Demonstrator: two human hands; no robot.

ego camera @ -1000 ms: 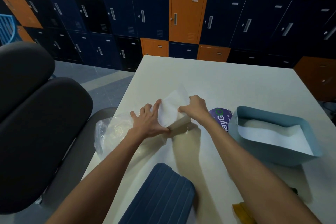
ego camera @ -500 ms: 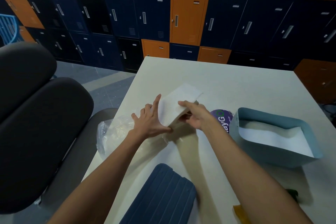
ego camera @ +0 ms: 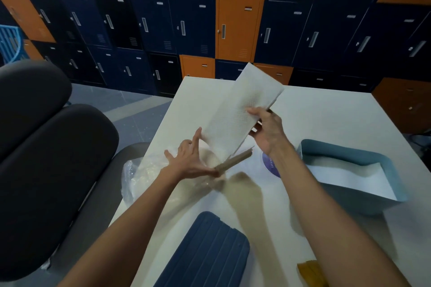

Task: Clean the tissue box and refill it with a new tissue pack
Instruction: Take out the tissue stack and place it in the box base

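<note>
A white stack of tissues [ego camera: 240, 112] is lifted and tilted above the white table [ego camera: 326, 119], its far end raised. My right hand [ego camera: 265, 130] grips its right side, thumb on top. My left hand [ego camera: 189, 161] has its fingers spread straight and supports the stack's lower near end. Under my left hand lies the crumpled clear plastic wrapper [ego camera: 142, 175]. The light blue tissue box [ego camera: 354, 179] sits open at the right with white tissue inside. Its dark blue ribbed lid [ego camera: 205, 254] lies at the near edge.
A purple round label [ego camera: 270, 165] lies on the table beside my right wrist. A yellow cloth [ego camera: 312, 272] shows at the bottom edge. A black office chair [ego camera: 46, 147] stands left of the table. Blue and orange lockers [ego camera: 238, 25] line the back wall.
The tissue stack has been lifted out of the wrapper and tilted up, far end high. My right hand rose with it; my left hand moved to its lower end.
</note>
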